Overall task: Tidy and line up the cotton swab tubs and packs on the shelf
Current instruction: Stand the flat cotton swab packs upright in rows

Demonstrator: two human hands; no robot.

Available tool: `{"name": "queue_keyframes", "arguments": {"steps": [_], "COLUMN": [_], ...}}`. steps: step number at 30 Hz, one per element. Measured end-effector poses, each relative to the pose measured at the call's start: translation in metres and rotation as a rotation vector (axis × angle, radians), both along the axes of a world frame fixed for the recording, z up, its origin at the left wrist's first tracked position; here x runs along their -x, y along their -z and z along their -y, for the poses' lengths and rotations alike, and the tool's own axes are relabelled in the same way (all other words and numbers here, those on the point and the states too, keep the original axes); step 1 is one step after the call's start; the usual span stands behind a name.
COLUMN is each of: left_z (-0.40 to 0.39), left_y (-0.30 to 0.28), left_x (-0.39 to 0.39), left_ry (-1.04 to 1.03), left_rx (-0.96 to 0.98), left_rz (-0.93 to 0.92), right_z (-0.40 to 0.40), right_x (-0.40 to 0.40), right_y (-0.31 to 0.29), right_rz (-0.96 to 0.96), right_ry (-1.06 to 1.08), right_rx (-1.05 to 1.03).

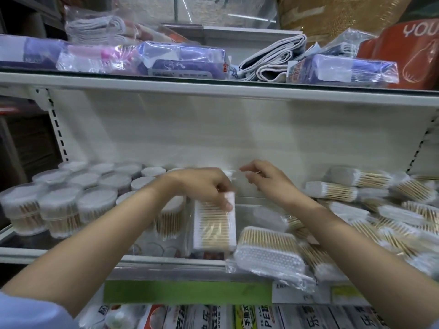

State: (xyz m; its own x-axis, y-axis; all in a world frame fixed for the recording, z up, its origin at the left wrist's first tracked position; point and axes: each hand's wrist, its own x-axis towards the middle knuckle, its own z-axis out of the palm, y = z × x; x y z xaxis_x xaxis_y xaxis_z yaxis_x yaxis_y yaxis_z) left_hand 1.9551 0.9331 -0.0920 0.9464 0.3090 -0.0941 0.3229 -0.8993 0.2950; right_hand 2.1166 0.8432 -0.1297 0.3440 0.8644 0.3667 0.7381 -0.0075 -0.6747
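On middle shelf (166, 257), centre gap: your left hand (209, 186) grips top edge of rectangular cotton swab pack (215, 225), fingers curled over it. Right hand (263, 179) hovers just beside, fingers loosely curled, holds nothing I can make out. Round swab tubs (61, 205) left, loose packs (356, 210) heaped right. Set pack upright, square against tub row, then straighten heap.

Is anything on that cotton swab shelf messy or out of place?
Yes. The swab packs on the right lie heaped at mixed angles, and one pack hangs over the shelf's front edge. The round tubs on the left stand in fairly neat rows.
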Motion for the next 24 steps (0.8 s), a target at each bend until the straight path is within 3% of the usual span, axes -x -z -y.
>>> {"name": "queue_keyframes", "arguments": {"steps": [4,9,12,16,24], "left_z": [0.006,0.021,0.033,0.043,0.042], "left_y": [-0.016,0.016,0.049,0.072,0.083], "left_x": [0.004,-0.013,-0.025,-0.035,-0.032], "left_ry": [-0.159,-0.238,-0.26,-0.32,-0.355], "left_rx": [-0.012,0.302,0.411,0.492,0.483], "left_rz": [0.281,0.928,1.138,1.285,1.274], "right_z": [0.01,0.02,0.026,0.027,0.026], "right_x": [-0.003,-0.011,-0.015,-0.017,-0.016], "right_y": [0.003,0.014,0.018,0.02,0.028], "right_rz": [-0.324,-0.611,-0.669,-0.795,-0.752], "right_ry": [-0.027,-0.149,-0.208,-0.281,-0.278], "right_rx": [-0.104,-0.2,-0.226,-0.258,-0.226]}}
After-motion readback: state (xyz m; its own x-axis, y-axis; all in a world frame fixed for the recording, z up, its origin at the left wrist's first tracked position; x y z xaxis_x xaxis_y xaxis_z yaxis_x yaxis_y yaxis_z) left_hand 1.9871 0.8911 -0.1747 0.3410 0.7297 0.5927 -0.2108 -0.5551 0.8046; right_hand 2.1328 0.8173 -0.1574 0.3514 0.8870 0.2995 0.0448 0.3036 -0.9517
